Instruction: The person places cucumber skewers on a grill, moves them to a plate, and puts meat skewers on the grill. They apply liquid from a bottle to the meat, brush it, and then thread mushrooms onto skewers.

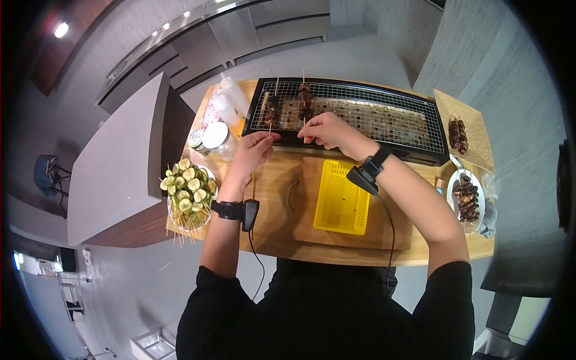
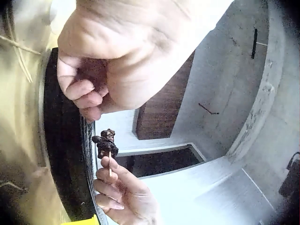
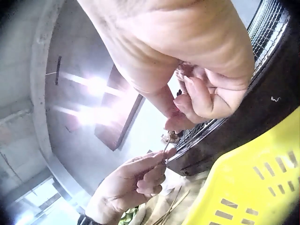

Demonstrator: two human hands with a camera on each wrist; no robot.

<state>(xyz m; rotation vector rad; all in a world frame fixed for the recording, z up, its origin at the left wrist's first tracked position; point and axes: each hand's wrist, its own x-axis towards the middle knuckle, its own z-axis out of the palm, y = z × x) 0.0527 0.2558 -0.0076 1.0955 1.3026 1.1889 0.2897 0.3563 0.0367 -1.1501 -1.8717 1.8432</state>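
Two skewers of dark grilled meat are over the left part of a black grill (image 1: pixel 384 150) with a wire mesh top. My left hand (image 1: pixel 255 155) pinches the near stick end of the left meat skewer (image 1: pixel 271 111) at the grill's front edge. To its right, my right hand (image 1: pixel 333 132) pinches the stick of the other meat skewer (image 1: pixel 305 102) between thumb and fingers. In the left wrist view the right hand (image 2: pixel 124 192) holds its skewer with the meat pointing up. The left hand (image 3: pixel 131 183) shows in the right wrist view with a thin stick at its fingertips.
A yellow basket (image 1: pixel 342 198) lies on a wooden board in front of me. At left are a plate of sliced-vegetable skewers (image 1: pixel 189 192), a lidded jar (image 1: pixel 219 141) and squeeze bottles (image 1: pixel 225 108). On the right, meat skewers lie on a gold board (image 1: pixel 477 135) and a white plate (image 1: pixel 451 201).
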